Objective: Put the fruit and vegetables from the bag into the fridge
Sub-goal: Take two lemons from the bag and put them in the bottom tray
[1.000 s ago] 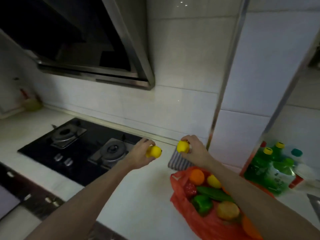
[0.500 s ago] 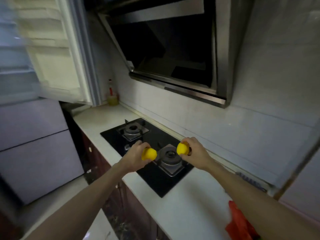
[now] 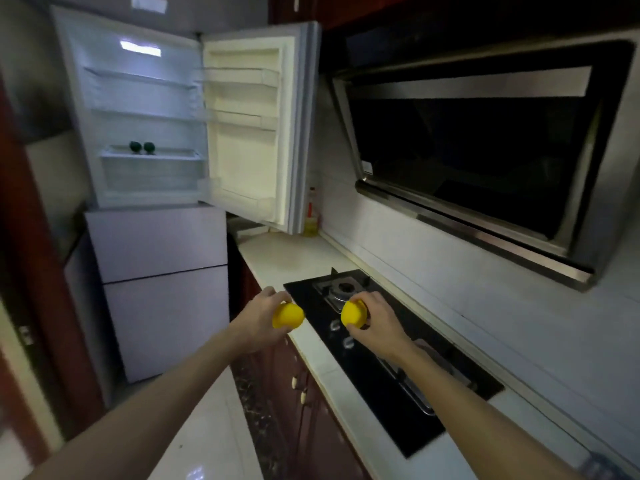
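Round yellow fruit (image 3: 288, 315) is resting clamped in our left hand (image 3: 258, 320), a second yellow fruit (image 3: 352, 313) in our right hand (image 3: 377, 327), both near the tabletop's (image 3: 287, 254) front edge. We are judging it best reaching into the open white fridge (image 3: 156, 237) one hand first, setting each well back on a shelf.

My view swings left. The fridge (image 3: 138, 133) now fills the upper left of the frame, with its door (image 3: 249, 150) open and two dark green items (image 3: 142, 147) on a shelf. The range hood (image 3: 485, 150) moves from upper left to upper right, and the red bag slips out at lower right. My left hand (image 3: 259, 320), carrying the left yellow fruit (image 3: 288, 315), now hangs at the counter (image 3: 287, 258) edge. My right hand (image 3: 377, 323), carrying the right yellow fruit (image 3: 352, 313), is now over the hob (image 3: 381, 368).
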{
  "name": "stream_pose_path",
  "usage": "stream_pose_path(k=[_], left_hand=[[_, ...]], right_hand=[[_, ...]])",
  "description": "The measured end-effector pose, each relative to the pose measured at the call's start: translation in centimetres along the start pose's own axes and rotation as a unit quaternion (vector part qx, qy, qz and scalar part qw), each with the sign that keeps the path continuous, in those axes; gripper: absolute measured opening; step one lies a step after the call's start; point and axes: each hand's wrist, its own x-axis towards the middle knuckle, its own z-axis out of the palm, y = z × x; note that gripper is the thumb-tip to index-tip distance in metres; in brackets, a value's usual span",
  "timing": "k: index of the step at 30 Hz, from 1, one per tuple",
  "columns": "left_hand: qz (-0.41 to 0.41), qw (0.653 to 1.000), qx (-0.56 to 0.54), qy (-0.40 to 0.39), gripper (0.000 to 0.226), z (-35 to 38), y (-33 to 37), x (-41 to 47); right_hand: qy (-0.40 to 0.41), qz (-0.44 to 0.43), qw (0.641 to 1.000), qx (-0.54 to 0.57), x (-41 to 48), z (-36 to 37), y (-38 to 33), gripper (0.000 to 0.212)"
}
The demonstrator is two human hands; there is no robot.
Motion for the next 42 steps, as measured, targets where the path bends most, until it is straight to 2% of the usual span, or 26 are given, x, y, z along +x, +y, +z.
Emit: stream_pose_path(k=[12, 22, 28, 42], left_hand=[[-0.075, 0.994, 0.046, 0.059, 0.053, -8.6, -11.2, -5.3], [-0.148, 0.981, 0.076, 0.101, 0.051, -13.5, -18.9, -6.9], [-0.186, 0.969, 0.097, 0.129, 0.051, -14.7, -23.4, -4.7], [-0.228, 0.951, 0.118, 0.174, 0.046, -17.0, -31.5, 5.8]], right_hand=[[-0.035, -0.111, 0.993, 0.031, 8.1, 10.0, -10.9, 0.043], [-0.101, -0.198, 0.974, 0.031, 16.5, 17.2, -16.0, 0.044], [-0.113, -0.234, 0.964, 0.053, 23.0, 20.8, -18.2, 0.042], [-0.13, -0.283, 0.948, 0.067, 39.7, 24.0, -18.3, 0.041]])
